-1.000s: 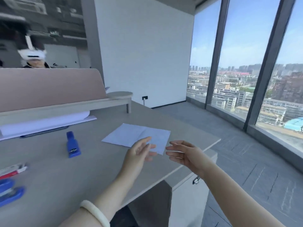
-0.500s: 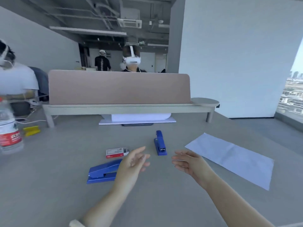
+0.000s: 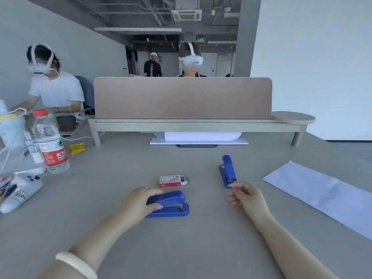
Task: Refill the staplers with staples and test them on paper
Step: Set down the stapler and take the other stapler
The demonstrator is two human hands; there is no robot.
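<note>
On matte desk [image 3: 181,248] — left grip [image 3: 138,204] holds glossy blue stapler [image 3: 171,198].

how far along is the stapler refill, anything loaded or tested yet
Barely started. Done: nothing visible beyond the staple box sitting with its flap open. In hand: the left hand grips the closed near stapler; the right hand hovers empty by the far stapler. Left: loading both staplers and testing them on the paper, which lies flat to the right.
</note>
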